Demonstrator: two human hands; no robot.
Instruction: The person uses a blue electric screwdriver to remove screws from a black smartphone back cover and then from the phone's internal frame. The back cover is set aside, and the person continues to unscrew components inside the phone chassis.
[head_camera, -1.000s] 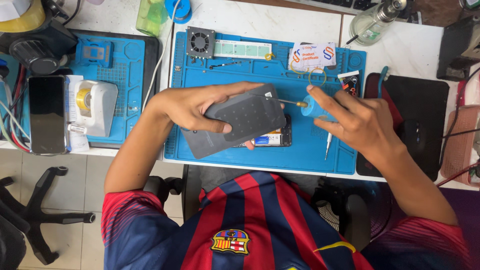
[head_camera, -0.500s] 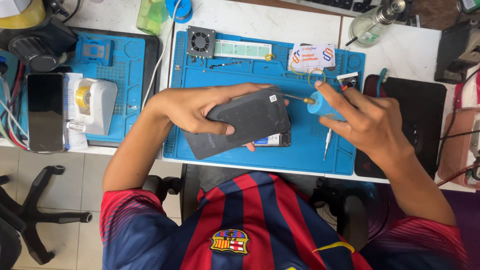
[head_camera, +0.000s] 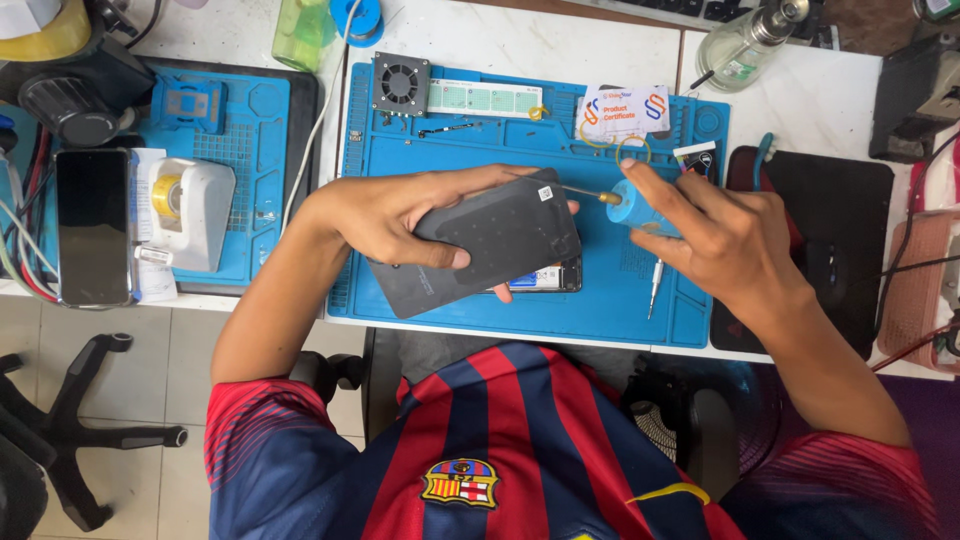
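At far left, a dark smartphone (head_camera: 92, 226) lies flat beside a white tape dispenser (head_camera: 187, 212) on a small blue mat (head_camera: 255, 130). At centre, the left hand (head_camera: 385, 215) curls around a dark grey back cover (head_camera: 495, 245), thumb across its face, holding it tilted above the large blue work mat (head_camera: 470, 130). A phone body (head_camera: 545, 278) shows just beneath it. To the right, the right hand (head_camera: 725, 240) pinches a blue-handled screwdriver (head_camera: 628, 203), fingers partly closed, its tip touching the cover's upper right edge.
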